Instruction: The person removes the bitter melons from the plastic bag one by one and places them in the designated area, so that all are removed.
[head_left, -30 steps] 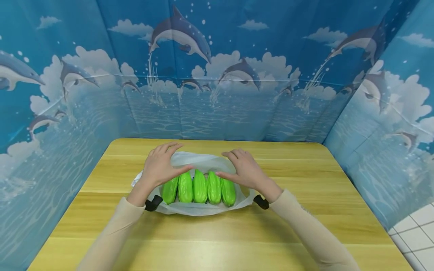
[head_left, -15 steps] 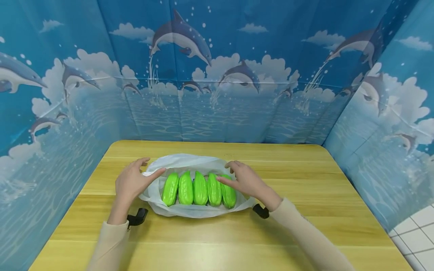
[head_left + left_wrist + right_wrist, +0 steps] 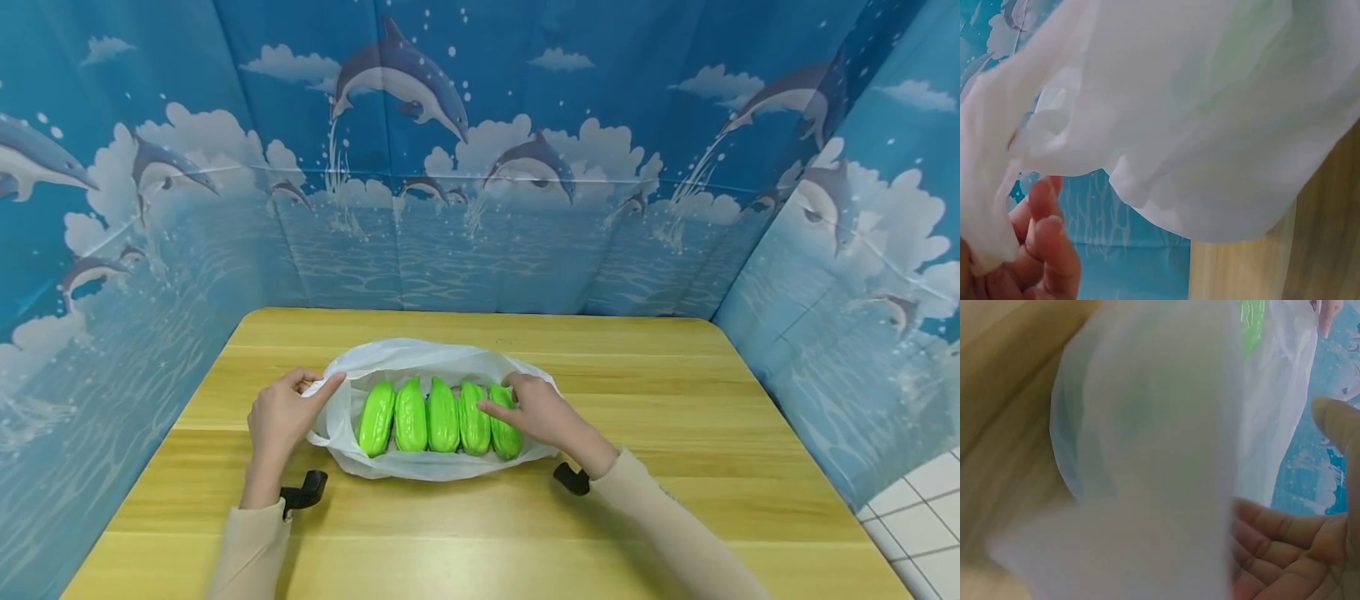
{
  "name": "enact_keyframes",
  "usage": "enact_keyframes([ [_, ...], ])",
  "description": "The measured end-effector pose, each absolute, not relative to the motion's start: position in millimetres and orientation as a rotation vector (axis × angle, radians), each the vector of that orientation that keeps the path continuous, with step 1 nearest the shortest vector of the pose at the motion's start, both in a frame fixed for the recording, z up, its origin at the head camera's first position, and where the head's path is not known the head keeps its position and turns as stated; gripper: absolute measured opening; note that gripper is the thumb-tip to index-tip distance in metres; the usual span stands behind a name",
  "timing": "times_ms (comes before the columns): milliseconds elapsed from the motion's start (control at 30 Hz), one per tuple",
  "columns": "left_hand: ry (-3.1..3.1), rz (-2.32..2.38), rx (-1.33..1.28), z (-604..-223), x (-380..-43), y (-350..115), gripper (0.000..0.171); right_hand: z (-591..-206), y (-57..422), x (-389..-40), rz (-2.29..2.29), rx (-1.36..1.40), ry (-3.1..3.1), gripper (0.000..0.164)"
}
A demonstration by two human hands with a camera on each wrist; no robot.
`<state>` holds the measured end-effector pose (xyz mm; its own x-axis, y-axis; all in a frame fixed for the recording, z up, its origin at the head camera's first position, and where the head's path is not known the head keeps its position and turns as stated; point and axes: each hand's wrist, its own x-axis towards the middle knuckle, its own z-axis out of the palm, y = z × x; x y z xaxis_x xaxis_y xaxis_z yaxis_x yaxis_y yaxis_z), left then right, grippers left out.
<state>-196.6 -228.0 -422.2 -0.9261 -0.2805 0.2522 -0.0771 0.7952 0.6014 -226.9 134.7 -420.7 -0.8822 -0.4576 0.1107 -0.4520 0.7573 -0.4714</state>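
Note:
A white plastic bag (image 3: 442, 469) lies on the table with its mouth spread wide. Inside it several glossy bright-green, elongated, ridged vegetables (image 3: 442, 418) stand side by side in a row; their exact kind is unclear. At the bag's left end my left hand (image 3: 279, 419) pinches the white plastic rim; in the left wrist view a strip of the plastic runs down between thumb and curled fingers (image 3: 1054, 247). My right hand (image 3: 546, 410) is over the right end, thumb and fingers apart. In the right wrist view the bag's plastic hides part of those fingers (image 3: 1279, 544).
The bag rests on a wooden table (image 3: 480, 542), mid-left and toward the back. A blue curtain with dolphins (image 3: 480, 233) hangs behind the table and along both sides. White floor tiles (image 3: 922, 508) show at the lower right.
My left hand has moved from above the bag's left part outward to its left edge and taken hold of the rim. My right hand has stayed near the right end, shifting only slightly.

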Motion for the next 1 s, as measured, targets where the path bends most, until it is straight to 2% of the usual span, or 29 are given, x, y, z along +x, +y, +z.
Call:
enact_keyframes([
  [300, -2.595, -0.889, 0.258, -425.2, -199.0, -230.0, 0.052, -424.6, 130.9, -225.3, -0.777, -0.631, 2.936, 0.074],
  [567, -2.584, -0.932, 0.236, -428.2, -198.7, -231.3, 0.051, -436.5, 131.1, -225.7, -0.75, -0.573, 2.951, 0.058],
  [1000, -2.585, -0.942, 0.231, -428.7, -199.1, -231.5, 0.051, -449.6, 130.9, -227.0, -0.808, -0.541, 2.954, 0.057],
])
